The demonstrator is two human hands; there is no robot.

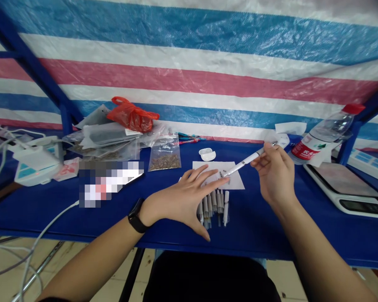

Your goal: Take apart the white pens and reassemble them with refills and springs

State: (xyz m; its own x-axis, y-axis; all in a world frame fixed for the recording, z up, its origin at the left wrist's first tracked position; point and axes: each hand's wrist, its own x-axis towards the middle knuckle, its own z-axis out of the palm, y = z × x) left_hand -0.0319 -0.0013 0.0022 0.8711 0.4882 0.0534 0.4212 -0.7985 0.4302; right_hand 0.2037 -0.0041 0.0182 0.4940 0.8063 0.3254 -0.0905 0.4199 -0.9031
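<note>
- Leftmost, a white charger [34, 165] with a lit red lamp sits on the blue table [28, 214], its cables [47, 220] running off the table edge. A blurred patch hides the item beside it.
- Behind, a red plastic bag [132, 114] rests on stacked zip bags [108, 136]. Their contents cannot be identified.
- Next, a clear zip bag [164, 157] stands tilted, holding brown flakes in its lower part.
- Centre, the left hand [179, 201], wearing a black watch [136, 215], is open with fingers spread. It grips nothing. Its fingertips reach the edge of a paper sheet [219, 174], and its thumb lies just beside a row of gray-white tubes [212, 205].
- The tubes lie side by side near the body, apparently for easy reach. Small dark bits [222, 174] lie on the sheet, which seems to serve as a clean work surface. A white earbud case [207, 154] sits behind it.
- Right of centre, the right hand [274, 174] is closed in a pinch on a white tube [244, 163], held tilted above the sheet.
- Rightmost, a water bottle [323, 136] lies on its side, with a digital scale [343, 186] just in front.
</note>
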